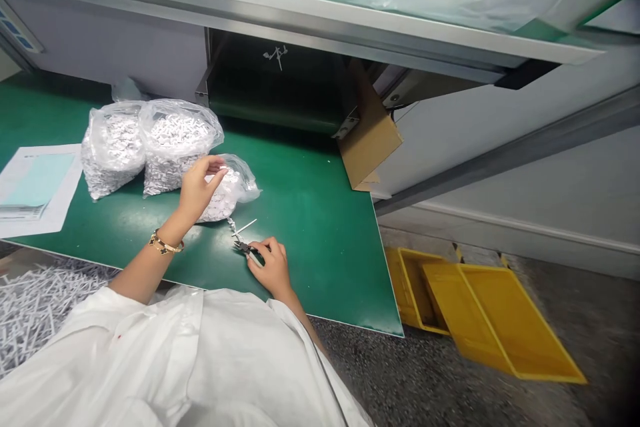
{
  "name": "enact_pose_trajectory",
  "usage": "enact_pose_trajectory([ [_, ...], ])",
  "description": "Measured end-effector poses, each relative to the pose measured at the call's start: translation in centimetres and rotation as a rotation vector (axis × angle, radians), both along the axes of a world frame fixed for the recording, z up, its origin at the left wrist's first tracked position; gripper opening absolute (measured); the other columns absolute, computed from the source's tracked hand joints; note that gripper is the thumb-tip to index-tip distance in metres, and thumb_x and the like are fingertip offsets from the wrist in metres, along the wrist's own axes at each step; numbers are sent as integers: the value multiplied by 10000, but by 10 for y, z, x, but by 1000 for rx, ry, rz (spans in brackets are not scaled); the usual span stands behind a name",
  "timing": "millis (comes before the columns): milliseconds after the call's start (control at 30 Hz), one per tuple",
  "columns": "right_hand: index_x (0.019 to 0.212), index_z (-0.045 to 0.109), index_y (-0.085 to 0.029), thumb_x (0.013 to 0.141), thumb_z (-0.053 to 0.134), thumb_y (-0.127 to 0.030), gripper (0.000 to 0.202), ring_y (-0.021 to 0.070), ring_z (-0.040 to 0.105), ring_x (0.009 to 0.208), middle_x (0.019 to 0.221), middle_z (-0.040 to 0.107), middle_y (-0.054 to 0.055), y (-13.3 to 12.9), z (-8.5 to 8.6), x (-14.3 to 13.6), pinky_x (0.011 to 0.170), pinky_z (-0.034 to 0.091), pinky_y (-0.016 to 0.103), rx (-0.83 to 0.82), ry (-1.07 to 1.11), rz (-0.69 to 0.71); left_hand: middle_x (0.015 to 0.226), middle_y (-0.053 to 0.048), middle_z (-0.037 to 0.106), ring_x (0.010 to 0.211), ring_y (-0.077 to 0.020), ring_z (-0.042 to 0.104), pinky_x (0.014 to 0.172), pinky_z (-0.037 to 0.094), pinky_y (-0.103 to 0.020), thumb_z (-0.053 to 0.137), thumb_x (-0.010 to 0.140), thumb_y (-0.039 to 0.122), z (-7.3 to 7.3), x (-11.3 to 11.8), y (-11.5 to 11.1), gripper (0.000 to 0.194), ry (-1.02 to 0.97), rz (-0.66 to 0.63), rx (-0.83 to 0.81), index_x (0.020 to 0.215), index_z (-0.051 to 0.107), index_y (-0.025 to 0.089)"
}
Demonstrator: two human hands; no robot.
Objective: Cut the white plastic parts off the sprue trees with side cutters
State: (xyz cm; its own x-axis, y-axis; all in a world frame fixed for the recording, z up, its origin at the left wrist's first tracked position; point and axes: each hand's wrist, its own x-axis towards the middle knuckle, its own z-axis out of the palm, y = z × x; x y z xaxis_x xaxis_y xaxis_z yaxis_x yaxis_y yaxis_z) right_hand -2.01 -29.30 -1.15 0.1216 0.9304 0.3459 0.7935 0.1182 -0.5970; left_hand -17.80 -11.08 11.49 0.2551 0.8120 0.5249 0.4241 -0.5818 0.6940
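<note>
My right hand (270,267) is closed around dark-jawed side cutters (243,247), held low over the green table. By the jaws lie a thin white stick (246,227) and several small white bits (231,223). Above the smallest clear bag (243,180), my left hand (200,185) has its thumb and fingertips close together on what looks like a small white piece (223,167). White pieces fill that bag, and the left hand hides part of it. Two larger bags, a left one (113,147) and a right one (175,140), stand behind, full of similar pieces.
Papers (40,187) lie at the table's left. A dark metal chute (280,87) and a cardboard flap (370,140) border the back, under an overhead shelf (300,13). Many white sticks (35,307) are piled at lower left. Yellow crates (500,320) stand on the floor at right.
</note>
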Motion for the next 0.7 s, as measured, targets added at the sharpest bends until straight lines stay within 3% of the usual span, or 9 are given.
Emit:
enact_pose_trajectory([
  [200, 976, 674, -255, 752, 627, -237, 230, 155, 529, 836, 881, 541, 16, 0, 2, 0, 836, 385, 318, -12, 4, -5, 1038, -69, 655, 945, -205, 621, 797, 483, -307, 443, 925, 273, -7, 3, 5, 212, 423, -91, 18, 1045, 593, 182],
  [400, 971, 675, -256, 748, 638, -234, 227, 155, 532, 845, 887, 543, 17, 0, 2, 0, 842, 381, 318, -18, 5, 2, 1116, -85, 646, 931, -242, 631, 715, 457, -305, 393, 942, 277, -3, 0, 7, 282, 785, 53, -14, 1134, 586, 207],
  [567, 980, 674, -257, 752, 639, -241, 231, 153, 528, 852, 894, 543, 16, 0, 3, 0, 845, 379, 314, -29, -4, -3, 986, -88, 692, 876, -263, 649, 686, 447, -303, 514, 888, 295, -1, -11, 18, 244, 913, 79, -63, 1098, 613, 218],
  [700, 984, 672, -253, 752, 640, -236, 235, 154, 537, 859, 898, 543, 17, 0, 2, 0, 847, 379, 318, -30, -3, 7, 851, -87, 682, 738, -253, 640, 605, 427, -293, 556, 868, 375, -1, -13, 19, 273, 869, 157, 9, 1062, 625, 196],
])
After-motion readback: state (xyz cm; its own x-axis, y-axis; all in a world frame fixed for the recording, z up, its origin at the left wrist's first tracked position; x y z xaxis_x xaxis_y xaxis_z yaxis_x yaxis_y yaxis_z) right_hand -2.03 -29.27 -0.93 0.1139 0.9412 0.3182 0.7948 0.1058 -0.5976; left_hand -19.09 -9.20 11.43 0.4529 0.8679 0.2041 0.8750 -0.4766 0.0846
